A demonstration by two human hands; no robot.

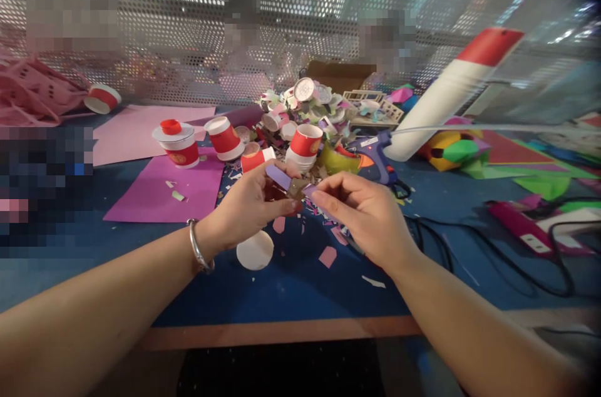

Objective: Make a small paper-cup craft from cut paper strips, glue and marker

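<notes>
Nearest the camera, two bare forearms reach in over the wooden edge of the blue surface (291, 290). The left hand (251, 206), with a silver bracelet (200, 247) at its wrist, and the right hand (364, 212) meet above the middle of it. Between them they hold a small lilac paper strip (280, 176) with a bit of brown card behind it; both sets of fingers are pinched closed on it, the left at its upper-left end, the right at its lower-right end.

The strip's long axis runs across the view, slanting from upper left down to lower right, its flat face turned up toward the camera (how far it carries on under the right fingers cannot be seen).

As a judgement: thin paper held at both ends could crease or tear if the hands pull apart or twist against each other, and a slack pinch would drop it among the paper scraps (328, 254) below, where it would be hard to pick out.

Just under the left hand a white cup (255, 250) lies overturned. Farther back stand red-and-white paper cups (305, 145), a blue glue gun (378, 149) beside them, and magenta paper (159, 193) to the left; the gun's cord lies near the right arm and might snag.
</notes>
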